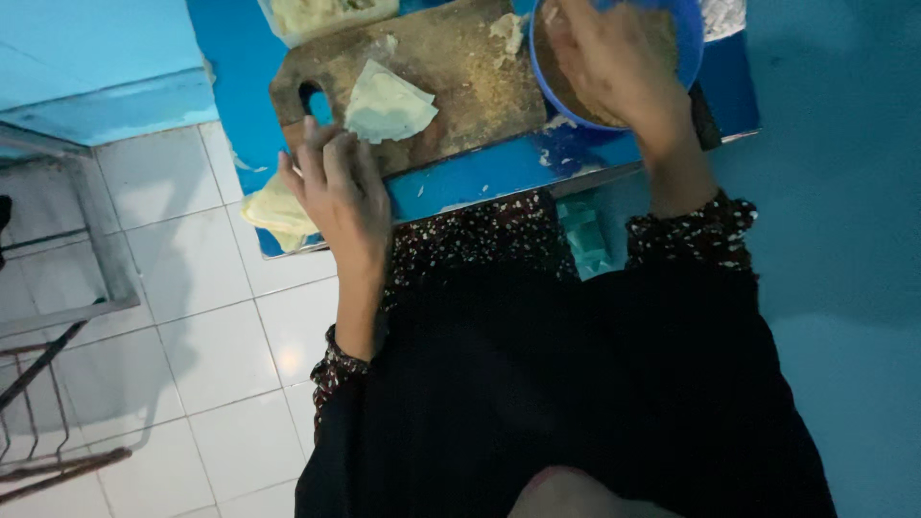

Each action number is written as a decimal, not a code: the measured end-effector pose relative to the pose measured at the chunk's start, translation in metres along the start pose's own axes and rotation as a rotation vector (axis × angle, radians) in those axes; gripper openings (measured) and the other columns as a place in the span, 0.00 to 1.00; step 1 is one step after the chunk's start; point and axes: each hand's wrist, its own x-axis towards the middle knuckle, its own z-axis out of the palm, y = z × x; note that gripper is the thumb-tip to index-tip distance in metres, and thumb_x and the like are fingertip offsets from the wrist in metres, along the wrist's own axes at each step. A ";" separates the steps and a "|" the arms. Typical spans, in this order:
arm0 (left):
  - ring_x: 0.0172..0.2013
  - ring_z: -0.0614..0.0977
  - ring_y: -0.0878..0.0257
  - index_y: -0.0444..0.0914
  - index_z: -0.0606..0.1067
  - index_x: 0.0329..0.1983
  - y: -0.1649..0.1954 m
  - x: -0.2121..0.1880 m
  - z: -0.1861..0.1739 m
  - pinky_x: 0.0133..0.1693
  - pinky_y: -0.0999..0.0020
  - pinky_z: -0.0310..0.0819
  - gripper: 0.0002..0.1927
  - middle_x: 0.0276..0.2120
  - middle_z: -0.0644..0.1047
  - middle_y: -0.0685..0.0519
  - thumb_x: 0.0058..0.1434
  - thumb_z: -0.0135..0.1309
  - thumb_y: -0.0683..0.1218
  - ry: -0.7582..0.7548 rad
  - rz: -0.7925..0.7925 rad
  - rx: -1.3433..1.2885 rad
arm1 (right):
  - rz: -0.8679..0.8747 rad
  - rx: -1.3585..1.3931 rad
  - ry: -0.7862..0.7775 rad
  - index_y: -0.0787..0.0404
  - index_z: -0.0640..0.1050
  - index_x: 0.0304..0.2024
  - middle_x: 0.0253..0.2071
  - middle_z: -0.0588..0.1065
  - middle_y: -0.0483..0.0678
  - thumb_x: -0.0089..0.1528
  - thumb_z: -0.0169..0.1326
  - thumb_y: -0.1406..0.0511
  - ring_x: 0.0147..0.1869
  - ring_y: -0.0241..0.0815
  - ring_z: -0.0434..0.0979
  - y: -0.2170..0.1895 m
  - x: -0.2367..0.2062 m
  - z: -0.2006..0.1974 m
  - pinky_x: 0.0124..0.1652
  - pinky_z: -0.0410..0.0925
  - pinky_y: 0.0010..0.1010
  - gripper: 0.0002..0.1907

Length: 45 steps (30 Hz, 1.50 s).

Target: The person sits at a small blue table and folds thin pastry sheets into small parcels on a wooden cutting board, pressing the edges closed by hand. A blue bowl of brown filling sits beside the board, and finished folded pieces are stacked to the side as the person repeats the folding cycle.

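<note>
- Now your left hand (338,192) lies flat, fingers spread and gripping nothing, on the near edge of the cutting board (451,77), just below the folded dough wrapper (388,104).
- Your right hand (614,62) dips into the blue bowl (693,38) at upper right; whether its fingers pinch anything, you cannot tell.
- More wrappers (273,211) sit stacked left of your left hand on the blue table (499,168).

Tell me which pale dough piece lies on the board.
The folded wrapper by the left hand lies on the wooden board; the stack sits off it, at the table edge.
</note>
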 end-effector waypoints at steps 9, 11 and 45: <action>0.67 0.69 0.47 0.38 0.78 0.44 -0.005 0.002 0.002 0.68 0.35 0.44 0.09 0.57 0.74 0.46 0.66 0.65 0.46 -0.060 -0.046 0.088 | 0.076 -0.040 -0.003 0.60 0.64 0.60 0.31 0.74 0.57 0.72 0.58 0.70 0.34 0.58 0.78 -0.013 -0.028 0.015 0.30 0.68 0.46 0.19; 0.68 0.69 0.47 0.37 0.77 0.46 -0.004 0.002 0.003 0.69 0.34 0.43 0.11 0.58 0.74 0.46 0.67 0.65 0.47 -0.065 -0.047 0.087 | 0.070 0.126 -0.002 0.61 0.63 0.63 0.35 0.76 0.58 0.71 0.56 0.71 0.39 0.58 0.80 -0.014 -0.028 0.009 0.33 0.71 0.46 0.22; 0.60 0.70 0.48 0.40 0.69 0.43 0.003 0.020 0.016 0.64 0.27 0.45 0.15 0.55 0.69 0.50 0.59 0.63 0.44 -0.006 -0.129 0.037 | 0.170 0.334 0.305 0.60 0.71 0.60 0.43 0.82 0.48 0.69 0.65 0.64 0.43 0.41 0.84 -0.134 0.036 0.052 0.38 0.75 0.32 0.22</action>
